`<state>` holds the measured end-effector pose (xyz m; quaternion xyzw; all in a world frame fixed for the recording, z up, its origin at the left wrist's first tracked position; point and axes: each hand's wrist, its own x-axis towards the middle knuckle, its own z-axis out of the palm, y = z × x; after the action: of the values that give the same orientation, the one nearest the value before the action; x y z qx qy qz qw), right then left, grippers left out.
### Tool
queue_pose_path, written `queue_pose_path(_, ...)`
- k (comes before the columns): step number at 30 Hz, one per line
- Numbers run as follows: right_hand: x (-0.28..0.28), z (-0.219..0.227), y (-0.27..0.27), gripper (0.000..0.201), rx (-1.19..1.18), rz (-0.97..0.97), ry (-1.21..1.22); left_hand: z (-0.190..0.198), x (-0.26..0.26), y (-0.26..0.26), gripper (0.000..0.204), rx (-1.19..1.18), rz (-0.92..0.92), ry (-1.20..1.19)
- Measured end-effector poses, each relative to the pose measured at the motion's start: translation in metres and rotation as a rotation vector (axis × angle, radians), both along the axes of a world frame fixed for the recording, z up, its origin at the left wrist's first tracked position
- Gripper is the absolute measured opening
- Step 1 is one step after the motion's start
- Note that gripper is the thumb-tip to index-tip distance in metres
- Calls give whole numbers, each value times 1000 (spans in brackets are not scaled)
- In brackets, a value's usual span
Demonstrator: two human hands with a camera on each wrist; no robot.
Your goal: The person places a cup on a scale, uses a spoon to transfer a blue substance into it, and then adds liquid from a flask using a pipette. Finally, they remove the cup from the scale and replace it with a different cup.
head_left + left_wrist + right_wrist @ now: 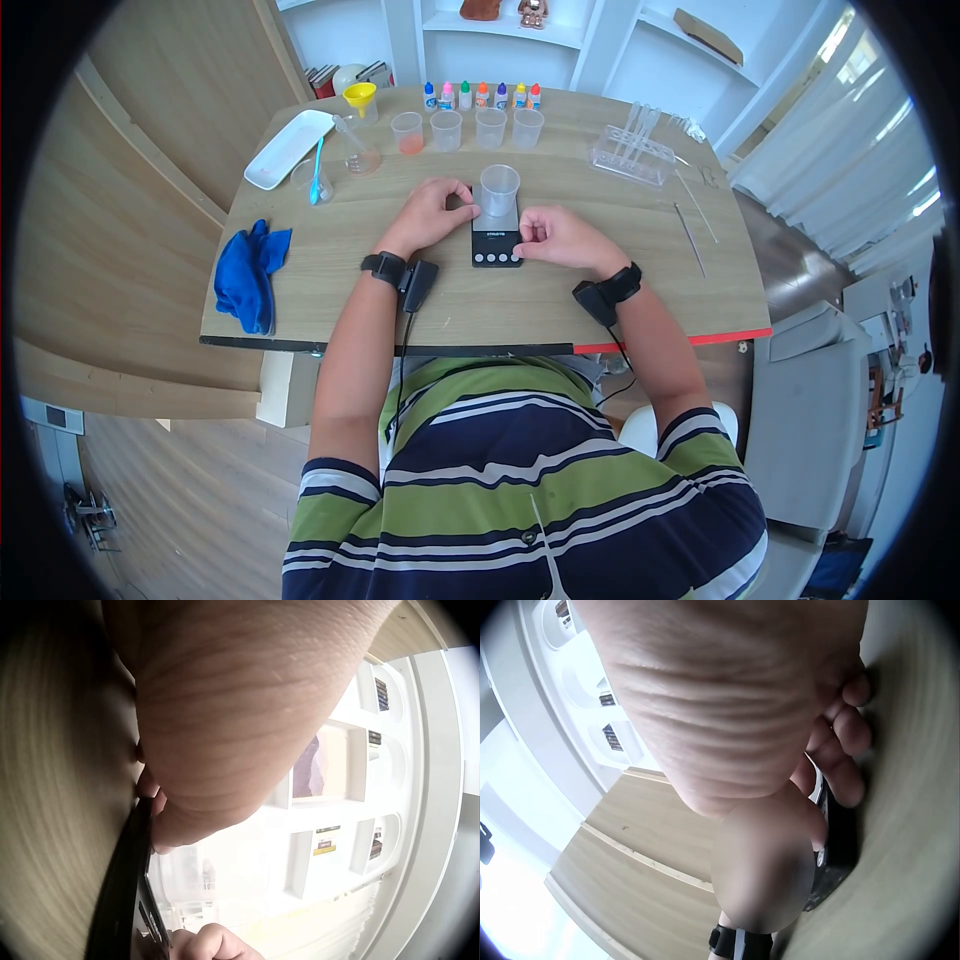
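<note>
A slim black digital scale (495, 242) with a silvery plate and a row of round buttons lies on the table before the person. On its plate stands a clear plastic cup (499, 190), upright. The left hand (432, 214) holds the scale's left side, thumb and index finger at the edge beside the cup. On the opposite side the right hand (568, 240) holds the near right part, its thumb by the end button and its fingers curled along the side. The right wrist view shows that thumb (816, 829) over the scale's edge (840, 855).
Behind the scale stand clear cups (490, 130), one with pinkish liquid (409, 143), and several dropper bottles (483, 97). At left are a white tray (262, 172), a yellow funnel (359, 94) and a blue cloth (245, 275). A test tube rack (632, 157) and thin rods (690, 240) are at right.
</note>
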<state>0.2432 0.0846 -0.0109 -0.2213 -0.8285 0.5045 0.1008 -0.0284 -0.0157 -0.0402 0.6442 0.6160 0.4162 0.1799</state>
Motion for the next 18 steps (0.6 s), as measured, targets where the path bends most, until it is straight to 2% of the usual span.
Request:
queue_pose_path(4,-1,2,-2,32,8,-3,-35,2,-2,1,27,-37,1,-12)
queue_pose_path(6,-1,-3,0,32,20,1,-31,4,-3,2,26,-144,10,-18)
queue_pose_path(12,-1,-2,-1,32,56,-12,-58,-4,-3,3,40,-55,10,-71)
queue_pose_path(18,-2,-3,-1,33,16,-15,-32,-4,-3,2,44,-77,8,-82)
